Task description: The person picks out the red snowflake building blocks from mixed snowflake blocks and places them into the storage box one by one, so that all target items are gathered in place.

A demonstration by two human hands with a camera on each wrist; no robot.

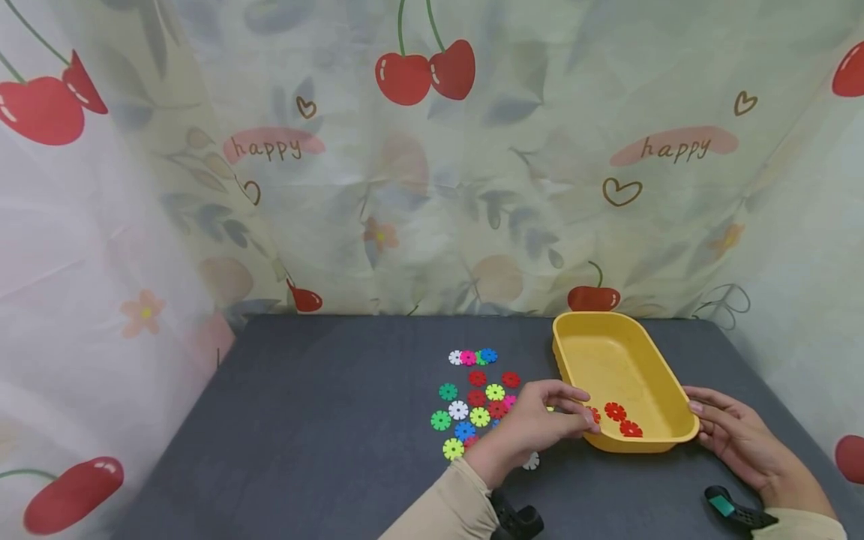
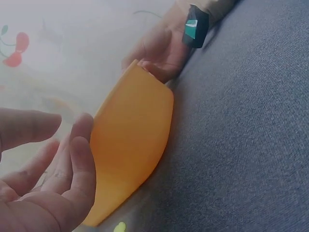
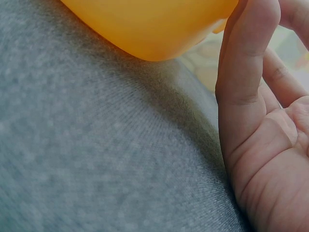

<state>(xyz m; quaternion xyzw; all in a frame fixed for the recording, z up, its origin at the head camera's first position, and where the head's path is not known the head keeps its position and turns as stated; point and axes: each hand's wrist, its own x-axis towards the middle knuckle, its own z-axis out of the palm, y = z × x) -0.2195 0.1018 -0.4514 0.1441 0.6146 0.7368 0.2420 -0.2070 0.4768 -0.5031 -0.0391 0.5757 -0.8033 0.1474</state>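
Observation:
A yellow plastic basin stands at the right of the table, with red snowflake-shaped plastic discs at its near end. My left hand reaches to the basin's near left rim, its fingers loosely bent. In the left wrist view, those fingertips lie against the basin's side, while the thumb stays apart from them and nothing shows between. On the opposite side, my right hand touches the near right rim with fingers mostly straight. The right wrist view shows the palm beside the basin's rounded underside.
Several flat discs lie left of the basin, among them a white disc, a green disc and a yellow disc; some are behind my left hand. A short row of discs lies farther back. Printed curtains surround the dark table.

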